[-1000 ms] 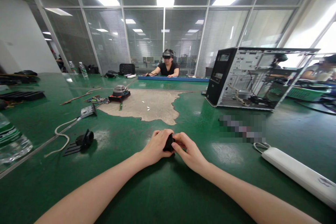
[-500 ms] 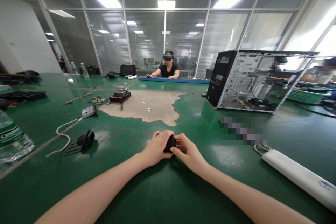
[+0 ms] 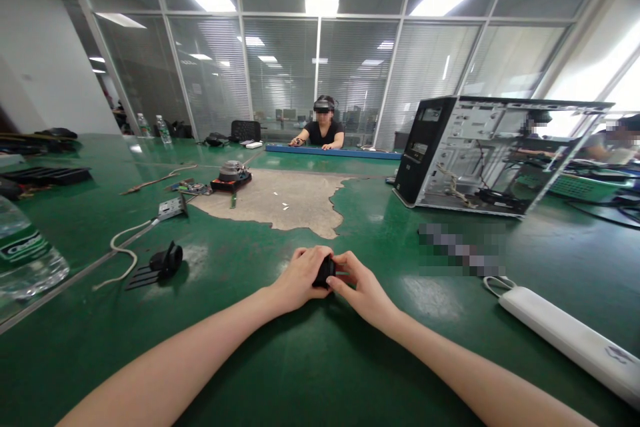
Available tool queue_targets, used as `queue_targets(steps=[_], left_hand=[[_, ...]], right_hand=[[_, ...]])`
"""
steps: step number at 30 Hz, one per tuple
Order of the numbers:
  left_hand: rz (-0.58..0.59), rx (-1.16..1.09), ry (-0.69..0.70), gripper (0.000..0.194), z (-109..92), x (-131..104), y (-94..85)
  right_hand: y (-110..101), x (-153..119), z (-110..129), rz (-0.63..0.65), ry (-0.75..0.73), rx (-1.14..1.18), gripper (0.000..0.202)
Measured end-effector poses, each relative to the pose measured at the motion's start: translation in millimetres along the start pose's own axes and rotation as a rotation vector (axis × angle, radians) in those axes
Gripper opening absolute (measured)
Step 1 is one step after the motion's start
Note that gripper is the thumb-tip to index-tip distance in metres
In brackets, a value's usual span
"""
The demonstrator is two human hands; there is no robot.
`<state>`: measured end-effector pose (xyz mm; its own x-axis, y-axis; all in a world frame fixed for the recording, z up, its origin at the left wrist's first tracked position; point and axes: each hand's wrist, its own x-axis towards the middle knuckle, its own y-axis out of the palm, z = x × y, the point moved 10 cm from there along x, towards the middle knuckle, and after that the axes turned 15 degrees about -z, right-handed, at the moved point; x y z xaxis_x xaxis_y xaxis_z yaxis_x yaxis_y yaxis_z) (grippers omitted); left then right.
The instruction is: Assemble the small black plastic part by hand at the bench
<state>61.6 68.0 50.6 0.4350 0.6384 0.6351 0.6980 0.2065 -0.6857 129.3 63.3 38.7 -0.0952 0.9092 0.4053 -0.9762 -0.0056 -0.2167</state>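
Note:
Between my two hands is a small black block-like part, just above or on the green tabletop; its kind I cannot make out. My left hand wraps over it from the left, hiding much of its far side. From the right, my right hand pinches its edge between thumb and fingers. Beyond the hands lies a worn grey-beige patch of the table. To the left rests a black plastic piece with a round end and several prongs.
An opened computer case stands at the right, behind a white power strip. At left are a water bottle, a metal bracket with a pale cable, and a speaker-like part. A person sits across the table.
The view has shifted slightly. Both hands keep the same hold on the black part, with hardly any visible movement.

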Motion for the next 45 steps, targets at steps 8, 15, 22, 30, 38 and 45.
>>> queue_targets(steps=[8, 15, 22, 30, 38, 45], left_hand=[[-0.017, 0.007, 0.005, 0.053, 0.0, 0.5, 0.2], [-0.007, 0.01, 0.009, 0.052, 0.3, -0.3, 0.7], [-0.017, 0.009, 0.007, 0.055, 1.5, -0.5, 0.4], [-0.01, 0.005, 0.002, 0.055, 1.7, 0.2, 0.7], [-0.007, 0.019, 0.003, 0.055, 2.4, -1.1, 1.2], [-0.02, 0.026, 0.003, 0.055, 3.2, -1.0, 1.0]], right_hand=[[-5.2, 8.6, -12.1, -0.064, 0.05, 0.023, 0.016], [0.9, 3.1, -5.8, 0.02, 0.033, -0.009, 0.016], [-6.9, 8.3, -4.4, -0.072, -0.001, -0.002, 0.011], [-1.7, 7.6, -17.3, -0.031, 0.112, 0.051, 0.021], [-3.1, 4.3, 1.2, -0.043, -0.013, -0.007, 0.017], [-3.5, 11.1, -20.9, -0.048, 0.124, 0.058, 0.021]])
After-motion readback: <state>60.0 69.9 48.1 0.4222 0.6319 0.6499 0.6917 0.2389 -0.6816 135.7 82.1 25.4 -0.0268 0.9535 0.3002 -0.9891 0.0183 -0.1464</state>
